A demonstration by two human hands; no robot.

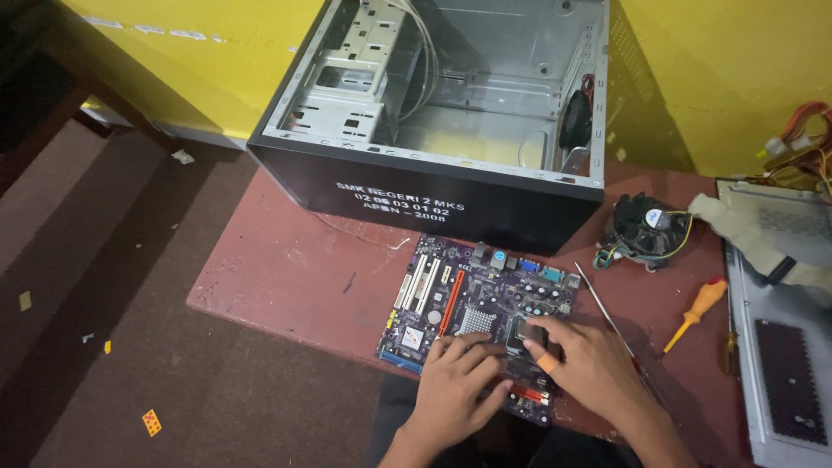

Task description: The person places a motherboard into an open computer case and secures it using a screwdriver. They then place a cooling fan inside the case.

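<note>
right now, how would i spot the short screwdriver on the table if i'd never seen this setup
Start at the open black computer case at the back of the reddish table, then go right past the purple motherboard and the round cooler fan. Just below that fan lies the short screwdriver. Its orange handle with a red tip sets it apart from the long thin screwdriver beside it.

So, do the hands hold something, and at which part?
Nothing is lifted. Both the left hand and right hand rest on the motherboard, fingertips at the processor socket.

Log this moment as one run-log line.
left hand resting on motherboard | right hand fingers at processor socket | open computer case behind
</note>
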